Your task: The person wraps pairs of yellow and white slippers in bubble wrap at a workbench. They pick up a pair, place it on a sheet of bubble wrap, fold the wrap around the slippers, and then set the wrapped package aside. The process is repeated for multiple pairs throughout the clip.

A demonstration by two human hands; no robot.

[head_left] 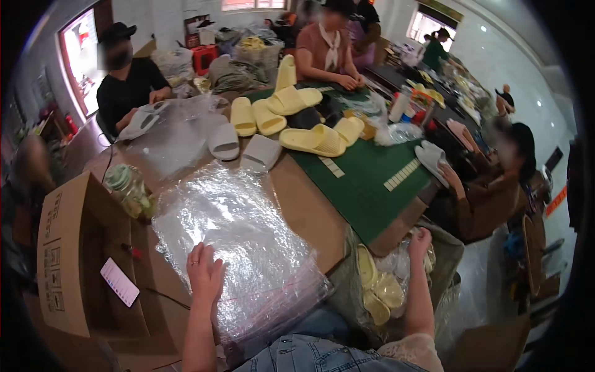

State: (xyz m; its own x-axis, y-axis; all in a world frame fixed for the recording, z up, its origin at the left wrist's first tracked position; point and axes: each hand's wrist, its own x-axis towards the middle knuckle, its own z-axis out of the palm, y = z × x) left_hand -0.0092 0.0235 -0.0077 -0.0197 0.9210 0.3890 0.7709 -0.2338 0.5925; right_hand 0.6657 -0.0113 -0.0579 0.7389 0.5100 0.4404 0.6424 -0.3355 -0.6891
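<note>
The left hand [206,273] lies flat, palm down, on a stack of clear plastic bags [238,248] that covers the near part of the brown table [310,214]; its fingers are extended and slightly spread, pressing on the top bag and pinching nothing. A ring shows on one finger. The stack reaches from the table's near edge, where it hangs over toward the person's lap, up to the middle of the table. The right hand [420,240] is raised at the table's right corner, above an open sack [446,260] that stands beside the table; whether its fingers are curled or grip anything cannot be told from this view. Inside the sack lie bagged yellow slippers [377,288]. To the left of the stack stands an open cardboard box [74,254], with a phone [119,282] resting on its flap. A glass jar [127,186] stands just beyond the box, near the stack's far left corner. Farther along the table a green mat [365,180] carries loose yellow slippers [313,139], and white slippers [224,142] lie beside it on more clear film. Other people sit around the far and right sides of the table, each with hands on their own items.
</note>
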